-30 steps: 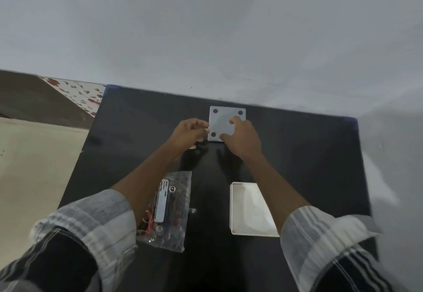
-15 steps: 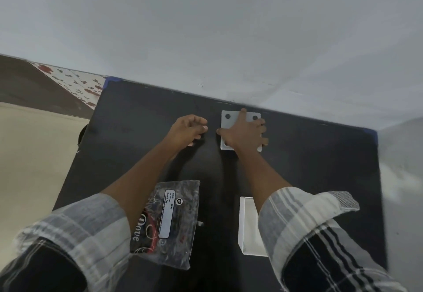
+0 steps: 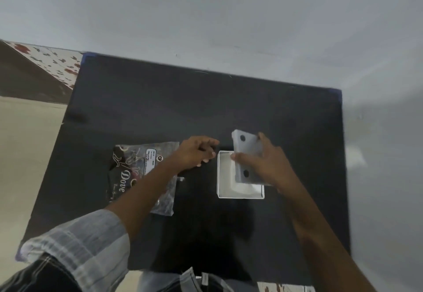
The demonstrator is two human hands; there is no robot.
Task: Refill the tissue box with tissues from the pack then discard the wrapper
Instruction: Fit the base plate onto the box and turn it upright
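While our right hand [image 3: 263, 166] grips the grey lid [image 3: 248, 159] just above the open tissue box [image 3: 240, 194], we should set it down squarely; our left hand [image 3: 194, 152] (fingers loosely curled, holding nothing) hangs beside the wrapper [image 3: 142, 172].

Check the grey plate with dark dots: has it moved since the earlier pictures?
Yes. The grey plate lay flat near the far edge of the black table; now the right hand holds it tilted over the white box, nearer the person.

The black table [image 3: 286, 223] carries a tissue pack [image 3: 128, 177] and a white open box [image 3: 225, 184].
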